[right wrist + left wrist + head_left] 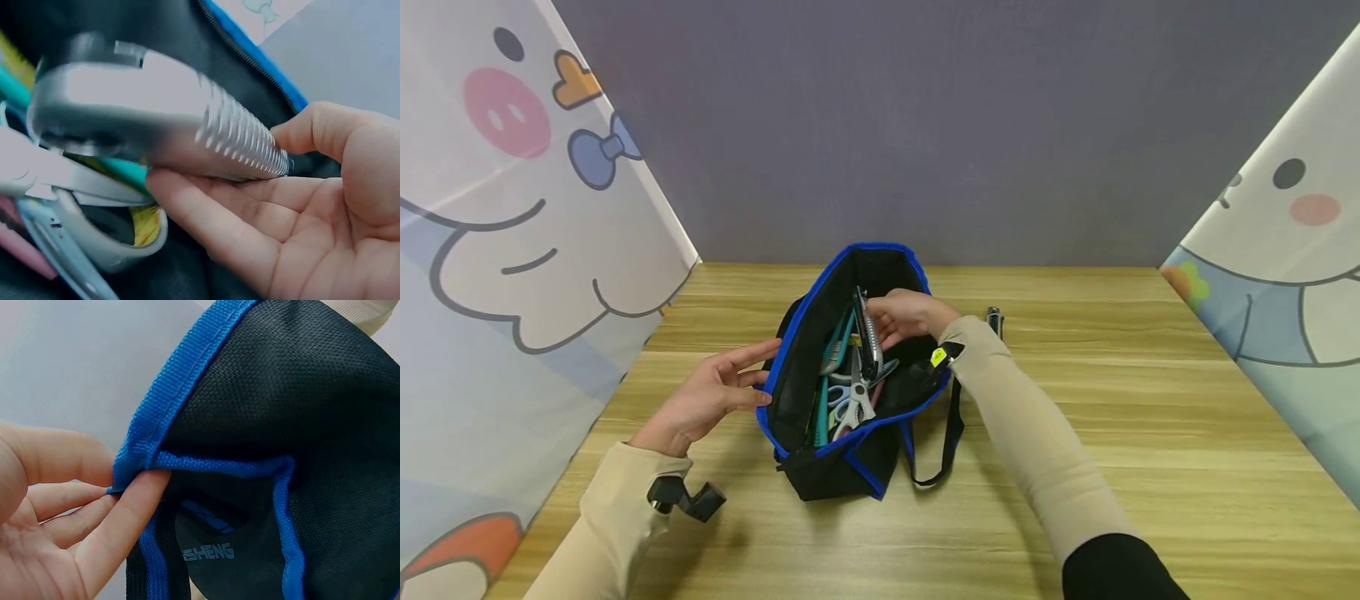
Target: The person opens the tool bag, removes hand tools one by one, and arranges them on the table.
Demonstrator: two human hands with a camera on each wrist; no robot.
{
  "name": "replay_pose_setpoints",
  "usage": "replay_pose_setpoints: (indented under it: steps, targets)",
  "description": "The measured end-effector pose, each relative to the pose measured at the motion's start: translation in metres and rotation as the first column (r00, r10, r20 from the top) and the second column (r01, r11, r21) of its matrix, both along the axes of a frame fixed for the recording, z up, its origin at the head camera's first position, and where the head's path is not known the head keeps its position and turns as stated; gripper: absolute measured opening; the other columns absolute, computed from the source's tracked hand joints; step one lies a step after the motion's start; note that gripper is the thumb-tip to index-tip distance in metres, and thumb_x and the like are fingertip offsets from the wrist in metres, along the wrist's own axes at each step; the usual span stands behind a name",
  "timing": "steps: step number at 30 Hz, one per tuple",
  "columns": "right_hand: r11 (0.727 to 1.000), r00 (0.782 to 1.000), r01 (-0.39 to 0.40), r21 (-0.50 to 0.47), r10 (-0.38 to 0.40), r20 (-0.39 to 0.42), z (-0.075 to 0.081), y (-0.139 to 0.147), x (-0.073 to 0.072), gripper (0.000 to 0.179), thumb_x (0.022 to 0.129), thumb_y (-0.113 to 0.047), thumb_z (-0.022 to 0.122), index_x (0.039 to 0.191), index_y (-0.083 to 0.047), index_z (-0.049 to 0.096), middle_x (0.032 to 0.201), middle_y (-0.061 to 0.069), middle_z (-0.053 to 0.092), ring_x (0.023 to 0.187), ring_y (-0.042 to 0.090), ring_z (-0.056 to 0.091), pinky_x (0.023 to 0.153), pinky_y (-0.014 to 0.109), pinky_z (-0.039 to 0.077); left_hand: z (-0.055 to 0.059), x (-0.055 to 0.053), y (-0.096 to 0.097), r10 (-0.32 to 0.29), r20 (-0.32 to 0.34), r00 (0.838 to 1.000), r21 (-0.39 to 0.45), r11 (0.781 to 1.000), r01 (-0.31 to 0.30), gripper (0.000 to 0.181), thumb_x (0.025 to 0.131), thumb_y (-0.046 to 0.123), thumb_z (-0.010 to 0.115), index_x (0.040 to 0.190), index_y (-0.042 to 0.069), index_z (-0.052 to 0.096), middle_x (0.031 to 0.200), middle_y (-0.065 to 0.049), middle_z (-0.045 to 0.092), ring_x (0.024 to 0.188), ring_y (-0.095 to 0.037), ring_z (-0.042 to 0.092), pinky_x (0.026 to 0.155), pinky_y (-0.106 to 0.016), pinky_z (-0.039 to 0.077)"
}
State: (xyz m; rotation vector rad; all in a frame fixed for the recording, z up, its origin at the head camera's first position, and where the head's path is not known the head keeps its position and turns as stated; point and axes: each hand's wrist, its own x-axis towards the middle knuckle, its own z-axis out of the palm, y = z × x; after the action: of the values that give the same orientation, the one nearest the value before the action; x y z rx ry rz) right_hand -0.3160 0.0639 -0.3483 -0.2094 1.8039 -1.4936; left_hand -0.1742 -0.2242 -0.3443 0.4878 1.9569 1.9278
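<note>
A black tool bag (808, 367) with blue trim stands unzipped on the table. My left hand (718, 392) pinches its left rim; in the left wrist view the thumb lies on one side of the blue edging (140, 434) and fingers on the other. Inside the bag my right hand (910, 315) grips a silver, ribbed tool (156, 106), with the thumb on one side and fingers underneath; I cannot tell its kind. In the head view this tool stands on end, showing a black face. Beneath it lie grey-handled scissors (856, 404), blue-handled scissors (838, 396) and teal strips (822, 412).
A black strap (951, 433) loops out over the table (1150, 417) at the bag's right side. Beyond my right wrist lies a dark, metallic cylinder (995, 320), partly hidden by the sleeve. A grey panel (887, 133) rises at the back, with cartoon-printed sheets (512, 250) at both sides.
</note>
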Motion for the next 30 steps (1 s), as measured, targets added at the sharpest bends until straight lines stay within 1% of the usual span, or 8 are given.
replay_pose_setpoints:
  steps: [3,8,10,15,20,24,27,30]
  targets:
    - [0.999,1.0,-0.007,-0.042,0.006,-0.017,0.006,0.005,0.001,0.022,0.09,-0.013,0.043,0.087,0.003,0.057,0.073,0.009,0.063,0.065,0.02,0.06,0.059,0.031,0.053,0.0,0.0,0.0,-0.002,0.002,1.0,0.003,1.0,0.002,0.072,0.078,-0.011,0.062,0.142,0.0,0.03,0.143,-0.008,0.032,0.103,-0.015,0.056,0.073,-0.03,0.052]
    - [0.991,1.0,-0.011,-0.137,0.007,-0.028,0.014,0.017,0.0,0.023,0.092,-0.009,0.042,0.096,0.008,0.056,0.078,0.013,0.066,0.07,0.023,0.064,0.06,0.032,0.053,0.001,0.001,-0.001,0.0,0.009,1.0,0.0,1.0,0.0,0.072,0.079,-0.01,0.062,0.142,0.001,0.031,0.142,-0.007,0.033,0.104,-0.015,0.056,0.073,-0.029,0.052]
    - [0.986,1.0,-0.002,-0.167,-0.003,-0.029,0.017,0.022,-0.001,0.022,0.092,-0.008,0.041,0.097,0.008,0.056,0.077,0.013,0.066,0.069,0.023,0.064,0.059,0.031,0.053,0.001,0.001,-0.001,0.001,0.01,1.0,-0.006,1.0,-0.001,0.072,0.079,-0.01,0.063,0.142,0.002,0.031,0.142,-0.007,0.033,0.103,-0.015,0.056,0.073,-0.029,0.052]
    - [0.976,0.997,0.05,-0.211,-0.063,-0.054,0.027,0.034,0.001,0.019,0.093,-0.005,0.043,0.093,0.005,0.059,0.073,0.012,0.066,0.064,0.021,0.063,0.056,0.031,0.053,0.002,0.002,-0.001,0.002,0.01,1.0,-0.007,1.0,-0.002,0.072,0.078,-0.01,0.063,0.142,0.002,0.031,0.142,-0.006,0.033,0.102,-0.015,0.055,0.072,-0.029,0.052]
    - [0.959,0.993,0.098,-0.268,-0.114,-0.045,0.034,0.045,0.001,0.02,0.094,-0.005,0.043,0.093,0.004,0.06,0.078,0.015,0.067,0.067,0.025,0.066,0.058,0.034,0.054,0.002,0.001,0.0,0.002,0.011,1.0,0.001,1.0,-0.002,0.072,0.078,-0.01,0.063,0.142,0.001,0.031,0.141,-0.006,0.034,0.102,-0.015,0.055,0.073,-0.029,0.052]
    - [0.947,0.991,0.105,-0.303,-0.126,-0.052,0.04,0.056,0.003,0.024,0.096,-0.007,0.043,0.106,0.011,0.055,0.083,0.018,0.067,0.073,0.028,0.067,0.062,0.036,0.054,0.002,0.001,0.0,0.0,0.009,1.0,0.001,1.0,0.0,0.072,0.078,-0.01,0.063,0.142,0.001,0.03,0.141,-0.006,0.034,0.103,-0.015,0.055,0.073,-0.029,0.052]
    - [0.941,0.99,0.107,-0.321,-0.131,-0.053,0.042,0.065,0.004,0.031,0.097,-0.007,0.041,0.117,0.016,0.048,0.086,0.019,0.067,0.077,0.029,0.067,0.064,0.037,0.054,0.002,0.001,0.0,-0.001,0.007,1.0,-0.01,1.0,0.001,0.073,0.079,-0.008,0.063,0.142,0.001,0.029,0.141,-0.006,0.032,0.103,-0.015,0.055,0.073,-0.029,0.052]
    - [0.937,0.99,0.108,-0.331,-0.133,-0.054,0.044,0.074,0.004,0.036,0.097,-0.006,0.039,0.124,0.018,0.04,0.087,0.02,0.067,0.079,0.03,0.066,0.066,0.038,0.054,0.002,0.001,0.0,-0.001,0.007,1.0,-0.02,1.0,0.001,0.073,0.079,-0.007,0.063,0.143,0.002,0.029,0.142,-0.006,0.031,0.104,-0.016,0.054,0.073,-0.029,0.052]
